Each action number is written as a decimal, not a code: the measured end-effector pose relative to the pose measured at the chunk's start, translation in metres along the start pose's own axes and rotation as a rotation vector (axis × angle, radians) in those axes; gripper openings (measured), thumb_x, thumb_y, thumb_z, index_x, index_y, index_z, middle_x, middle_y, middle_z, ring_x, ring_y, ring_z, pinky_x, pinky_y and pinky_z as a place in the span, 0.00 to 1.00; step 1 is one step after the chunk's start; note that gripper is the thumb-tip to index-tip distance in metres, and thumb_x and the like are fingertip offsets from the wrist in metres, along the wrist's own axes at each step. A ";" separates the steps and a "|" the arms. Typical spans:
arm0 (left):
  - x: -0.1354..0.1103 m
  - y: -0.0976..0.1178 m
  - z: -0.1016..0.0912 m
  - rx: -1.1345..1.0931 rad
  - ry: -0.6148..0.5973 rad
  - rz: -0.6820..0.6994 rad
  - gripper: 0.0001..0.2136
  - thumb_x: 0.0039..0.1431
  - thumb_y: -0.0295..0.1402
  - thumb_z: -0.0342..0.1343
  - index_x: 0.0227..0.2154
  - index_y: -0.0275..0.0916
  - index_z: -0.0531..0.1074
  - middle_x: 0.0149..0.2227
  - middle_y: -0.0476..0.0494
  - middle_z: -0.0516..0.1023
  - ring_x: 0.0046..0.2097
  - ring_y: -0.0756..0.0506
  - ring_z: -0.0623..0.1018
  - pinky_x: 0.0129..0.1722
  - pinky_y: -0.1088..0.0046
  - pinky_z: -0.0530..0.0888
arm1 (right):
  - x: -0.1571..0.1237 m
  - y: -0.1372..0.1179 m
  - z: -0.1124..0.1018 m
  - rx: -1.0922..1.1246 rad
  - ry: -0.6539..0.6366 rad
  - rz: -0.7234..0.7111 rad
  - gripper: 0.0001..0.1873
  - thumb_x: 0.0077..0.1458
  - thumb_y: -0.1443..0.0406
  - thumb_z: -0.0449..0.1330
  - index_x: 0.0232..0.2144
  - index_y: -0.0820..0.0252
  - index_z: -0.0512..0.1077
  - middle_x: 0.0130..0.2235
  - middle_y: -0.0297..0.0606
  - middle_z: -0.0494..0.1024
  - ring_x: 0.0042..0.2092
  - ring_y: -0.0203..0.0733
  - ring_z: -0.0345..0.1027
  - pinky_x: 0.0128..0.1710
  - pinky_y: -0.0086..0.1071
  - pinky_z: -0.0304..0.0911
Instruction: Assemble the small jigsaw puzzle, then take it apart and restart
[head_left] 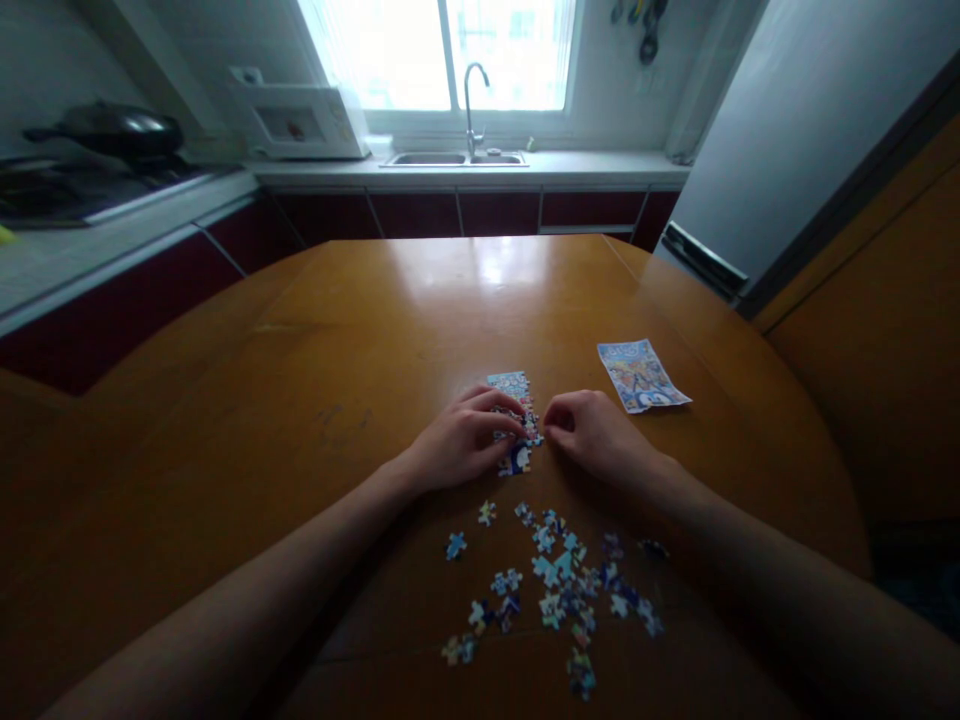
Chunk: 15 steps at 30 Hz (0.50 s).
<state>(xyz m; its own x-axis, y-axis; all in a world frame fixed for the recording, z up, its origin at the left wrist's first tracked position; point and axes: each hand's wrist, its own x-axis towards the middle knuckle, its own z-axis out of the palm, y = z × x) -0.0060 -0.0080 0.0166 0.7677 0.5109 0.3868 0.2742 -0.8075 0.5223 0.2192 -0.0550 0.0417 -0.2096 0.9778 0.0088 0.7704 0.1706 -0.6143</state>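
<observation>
A partly joined jigsaw (512, 386) lies in the middle of the round wooden table (360, 330). My left hand (463, 440) rests on its left edge, fingers curled and pressed on the pieces. My right hand (592, 430) sits just right of the jigsaw, fingers curled in a pinch at its edge; whether a piece is in them is hidden. Several loose puzzle pieces (555, 580) are scattered on the table near me, between my forearms.
A printed picture card (641, 375) lies to the right of the jigsaw. Behind the table runs a kitchen counter with a sink (454, 158), a microwave (300, 120) and a wok on the hob (112, 130). A grey fridge (787, 130) stands at the right.
</observation>
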 end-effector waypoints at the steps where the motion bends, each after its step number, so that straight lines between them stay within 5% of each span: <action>1: 0.000 -0.001 0.000 0.006 -0.007 0.003 0.11 0.65 0.29 0.57 0.43 0.49 0.81 0.48 0.45 0.79 0.52 0.42 0.73 0.56 0.58 0.70 | 0.000 0.000 0.002 -0.006 -0.004 0.010 0.06 0.56 0.70 0.62 0.29 0.61 0.80 0.31 0.40 0.82 0.32 0.38 0.72 0.32 0.29 0.61; 15: 0.000 -0.001 0.001 0.007 -0.009 -0.005 0.13 0.62 0.22 0.54 0.42 0.44 0.78 0.49 0.45 0.78 0.53 0.43 0.72 0.57 0.58 0.69 | 0.008 0.011 0.014 0.097 0.071 0.010 0.07 0.58 0.70 0.63 0.27 0.61 0.77 0.29 0.39 0.81 0.31 0.38 0.71 0.33 0.31 0.60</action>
<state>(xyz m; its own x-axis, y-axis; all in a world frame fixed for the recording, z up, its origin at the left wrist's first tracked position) -0.0061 -0.0076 0.0153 0.7716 0.5125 0.3768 0.2823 -0.8067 0.5192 0.2175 -0.0465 0.0242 -0.1563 0.9861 0.0555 0.7101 0.1513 -0.6877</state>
